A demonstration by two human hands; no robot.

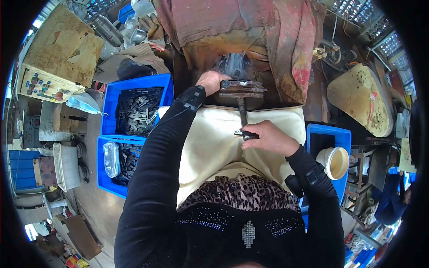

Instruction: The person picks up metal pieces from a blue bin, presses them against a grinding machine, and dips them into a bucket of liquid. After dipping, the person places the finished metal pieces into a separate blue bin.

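Observation:
My left hand point(212, 82) is at the left end of a flat, layered metal fixture point(241, 91), its fingers closed around the edge and partly hidden. From this fixture a metal bar point(242, 112) runs toward me. Just at the bar's near end, my right hand point(276, 139) grips a short dark piece with a shiny metal end point(248, 135); whether it joins the bar, I cannot tell. Behind the fixture, a wet-looking grey patch point(235, 64) sits inside a brown, stained housing. A cream apron point(205, 134) covers my lap beneath both hands.
To the left stand two blue bins point(107, 111) of dark metal parts; a clear plastic packet point(111, 159) lies in the nearer one. At right, a blue tray point(330, 131) holds a white tub point(333, 163). Stained red cloth point(214, 22) drapes over the housing. A control box point(44, 85) stands far left.

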